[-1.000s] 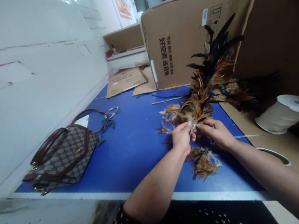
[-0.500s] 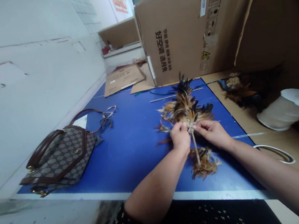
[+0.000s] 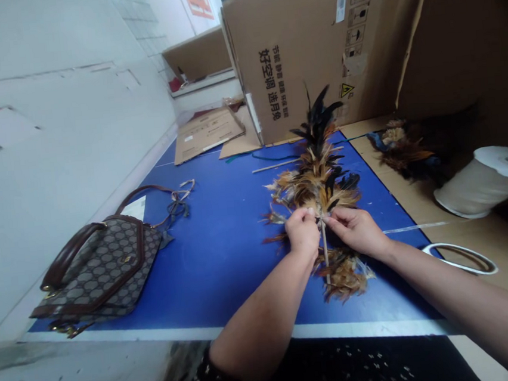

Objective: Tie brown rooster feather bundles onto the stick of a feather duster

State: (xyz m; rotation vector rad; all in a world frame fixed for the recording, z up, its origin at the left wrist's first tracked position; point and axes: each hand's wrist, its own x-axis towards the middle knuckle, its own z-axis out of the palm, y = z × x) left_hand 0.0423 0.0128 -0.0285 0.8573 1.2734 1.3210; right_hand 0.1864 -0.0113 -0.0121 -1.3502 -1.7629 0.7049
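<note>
A feather duster (image 3: 321, 166) of brown, tan and black feathers on a thin wooden stick (image 3: 325, 252) stands nearly upright over the blue table (image 3: 223, 247). My left hand (image 3: 303, 232) and my right hand (image 3: 357, 228) pinch it from either side, where the feathers meet the stick. Both hands are closed. A loose pile of brown feathers (image 3: 345, 274) lies on the table just below my hands. A pale thread (image 3: 414, 227) runs from my right hand towards a white spool (image 3: 482, 183) on the right.
A patterned brown handbag (image 3: 100, 268) lies at the table's left. A large cardboard box (image 3: 312, 47) stands at the back, with flat cardboard (image 3: 206, 135) beside it. More feathers (image 3: 407, 149) lie on brown board at right, near a white ring (image 3: 460, 256). A second stick (image 3: 278, 165) lies behind.
The duster swung from leaning right to nearly upright; its stick now hangs straight down between my hands. Both hands kept their grip.
</note>
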